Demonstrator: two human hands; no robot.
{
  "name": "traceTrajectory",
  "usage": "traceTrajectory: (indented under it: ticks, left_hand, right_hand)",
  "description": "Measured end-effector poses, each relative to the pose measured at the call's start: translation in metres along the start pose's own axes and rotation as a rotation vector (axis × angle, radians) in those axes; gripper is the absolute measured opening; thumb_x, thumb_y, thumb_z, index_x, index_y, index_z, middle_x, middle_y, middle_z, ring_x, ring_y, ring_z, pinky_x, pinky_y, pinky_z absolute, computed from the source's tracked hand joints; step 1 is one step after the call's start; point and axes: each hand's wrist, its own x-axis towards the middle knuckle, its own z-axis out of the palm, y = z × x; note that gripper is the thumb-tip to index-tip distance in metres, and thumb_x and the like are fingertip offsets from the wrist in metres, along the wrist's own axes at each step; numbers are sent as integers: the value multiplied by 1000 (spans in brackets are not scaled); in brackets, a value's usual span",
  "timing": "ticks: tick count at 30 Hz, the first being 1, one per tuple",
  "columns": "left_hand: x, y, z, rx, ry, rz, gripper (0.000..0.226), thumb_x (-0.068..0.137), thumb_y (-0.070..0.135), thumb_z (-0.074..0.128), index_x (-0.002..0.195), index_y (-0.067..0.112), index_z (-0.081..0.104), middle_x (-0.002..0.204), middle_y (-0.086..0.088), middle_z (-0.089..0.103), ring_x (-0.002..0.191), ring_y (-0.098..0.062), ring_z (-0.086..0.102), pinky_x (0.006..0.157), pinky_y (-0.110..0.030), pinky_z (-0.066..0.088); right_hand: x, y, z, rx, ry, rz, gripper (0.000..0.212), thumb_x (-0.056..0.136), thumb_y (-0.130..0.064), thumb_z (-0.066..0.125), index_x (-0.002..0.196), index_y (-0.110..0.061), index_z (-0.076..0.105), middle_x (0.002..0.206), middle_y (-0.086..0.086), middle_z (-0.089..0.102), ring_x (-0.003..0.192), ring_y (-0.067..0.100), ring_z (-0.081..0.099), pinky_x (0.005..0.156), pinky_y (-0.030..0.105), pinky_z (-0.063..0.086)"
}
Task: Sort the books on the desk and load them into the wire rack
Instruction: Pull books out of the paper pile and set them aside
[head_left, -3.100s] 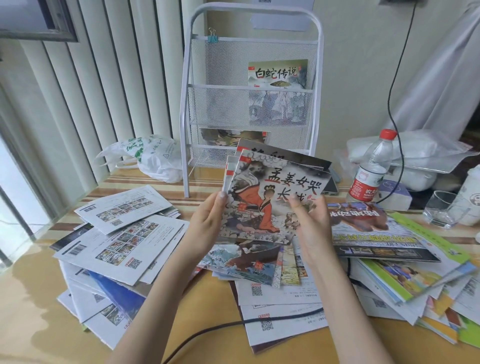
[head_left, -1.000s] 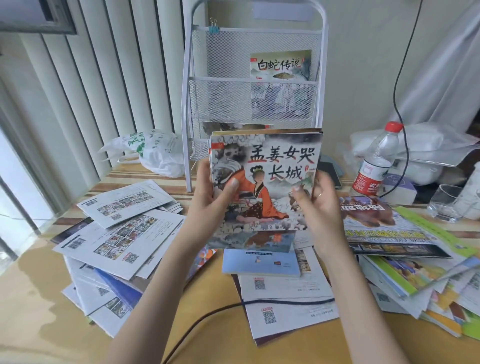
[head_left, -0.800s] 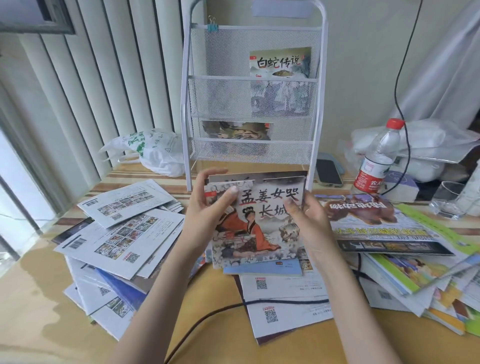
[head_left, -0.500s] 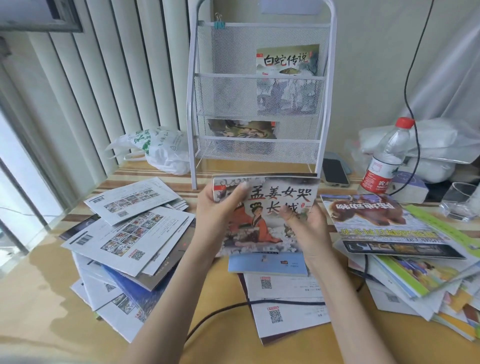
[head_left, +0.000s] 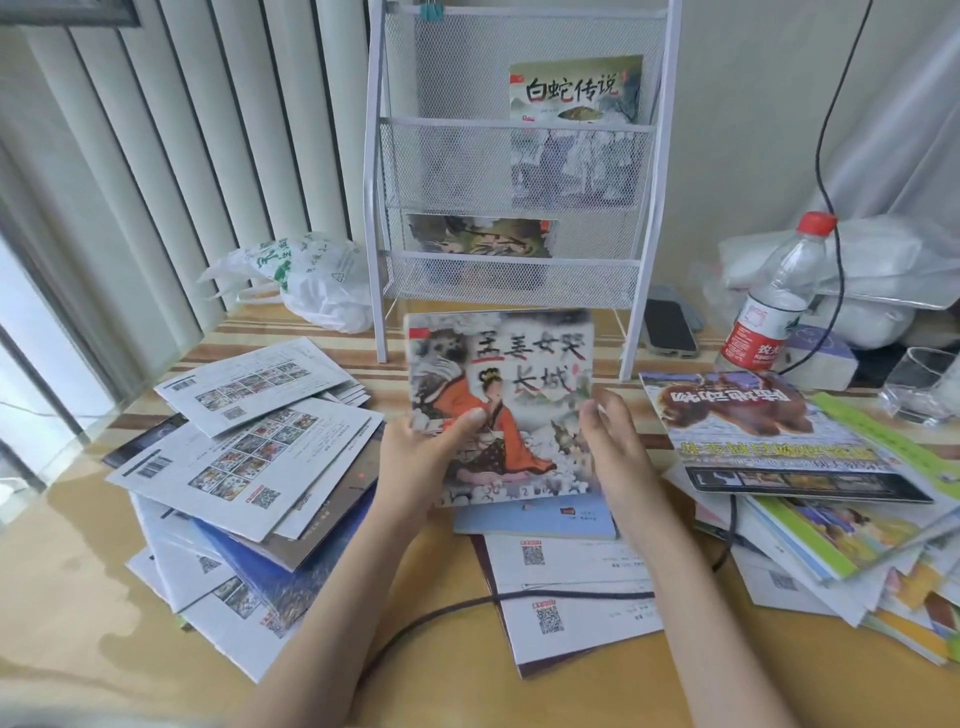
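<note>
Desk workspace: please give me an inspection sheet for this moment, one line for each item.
Surface: wooden desk, mostly covered with books.
Job's things: picture book held over the middle pile; white wire rack with one book in the upper pocket, one in the lower.
Clutter: plastic bag, phone, water bottle, glass.
Hands: left hand grips the book's left edge; right hand at its right edge, grip unclear.
Cables: black cable across the front pile; another hanging at right.
Surroundings: vertical blinds, plain wall.
</note>
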Motion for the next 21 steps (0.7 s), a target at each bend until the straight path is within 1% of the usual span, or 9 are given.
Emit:
traceTrajectory:
  ticks: [2,4,6,7,10,16,17,19,21]
  left_hand:
    - [6,-1,-11,-84,100,-54,15,72,29,80,76,16,72,76,-7,75,70,-26,73,57,-31,57]
    - [11,0,-19,-173,147,-150,18,74,28,78,76,11,70,68,-7,73,57,-22,70,51,-25,55]
    - [13,-1,-24,-187,166,-234,28,76,26,77,56,12,65,47,-2,64,36,-12,60,39,-14,45]
    - [13,-2,-25,-169,149,-270,31,75,27,78,52,10,65,45,-4,63,35,-13,59,38,-14,44]
    - [13,-6,-21,-92,76,-302,32,71,26,82,80,-3,72,71,-18,73,59,-29,71,54,-30,56]
    - [12,-6,-18,-110,51,-293,23,70,24,82,84,7,73,76,-10,75,61,-22,72,46,-20,51]
    - [13,-8,-19,-141,53,-307,23,71,24,82,84,7,73,77,-12,75,61,-23,72,46,-20,51]
    - [14,-7,-22,-209,58,-345,23,70,26,82,81,6,75,80,-13,75,65,-26,73,51,-23,54]
    - [13,-6,-23,-249,50,-357,23,65,30,83,75,10,78,83,-12,75,71,-26,73,58,-25,55]
  right_hand:
    - [0,3,-6,-43,56,47,23,90,-54,40,111,-45,46,113,-27,49,98,-15,48,71,8,37]
    - [2,8,-11,-46,60,140,29,94,-48,45,119,-35,47,117,-19,49,104,-1,49,80,19,40]
    - [2,3,-8,60,42,252,33,94,-37,52,124,-24,49,124,-6,53,113,11,52,94,31,43]
    - [4,0,-7,169,55,292,29,95,-29,53,122,-17,51,120,1,59,111,17,57,91,32,47]
    - [8,-10,-3,438,95,404,12,95,-17,50,100,-10,59,86,8,67,76,18,66,62,30,55]
    - [18,-18,14,332,107,476,12,92,-11,52,85,-9,62,73,8,66,62,18,63,53,26,52]
    - [19,-19,16,318,86,488,13,93,-13,52,88,-9,63,75,8,68,64,18,65,54,27,53]
    - [19,-17,21,256,17,478,13,92,-16,55,95,-9,66,90,12,72,77,24,68,69,36,56]
    - [17,-14,27,184,-29,443,10,88,-10,60,88,-11,70,95,15,72,81,27,69,74,38,55]
